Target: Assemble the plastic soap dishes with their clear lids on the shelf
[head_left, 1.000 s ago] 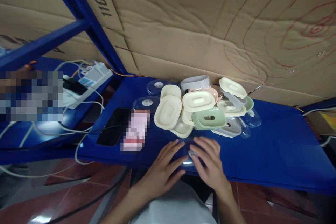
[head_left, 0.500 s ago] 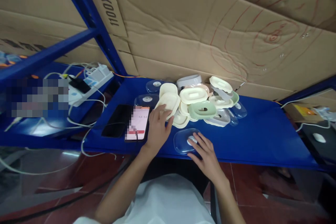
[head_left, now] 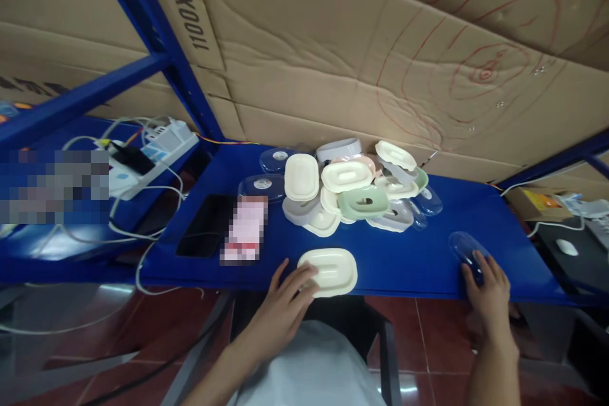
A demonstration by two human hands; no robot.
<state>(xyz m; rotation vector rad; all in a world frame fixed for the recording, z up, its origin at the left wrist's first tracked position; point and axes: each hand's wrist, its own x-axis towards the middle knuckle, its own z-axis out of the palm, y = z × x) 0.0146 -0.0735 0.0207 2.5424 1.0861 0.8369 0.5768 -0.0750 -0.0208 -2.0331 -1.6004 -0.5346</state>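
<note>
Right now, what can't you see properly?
In the head view:
- Lit phone's screen: blurred into blocks.
- Right lid: partly behind right fingers.
- Peach dish: partly behind a cream dish.
- Keyboard: cut by right edge.

On the bench (head_left: 404, 260) before you, a single dish (head_left: 335, 274) lies near the front edge, touched by your left hand (head_left: 288, 292). Well to its right, your right hand (head_left: 492, 288) touches a cover (head_left: 462, 243). Behind the dish sits a dish pile (head_left: 349, 176), 2 phones (head_left: 205, 228) to its left, cardboard (head_left: 309, 63) behind.
</note>
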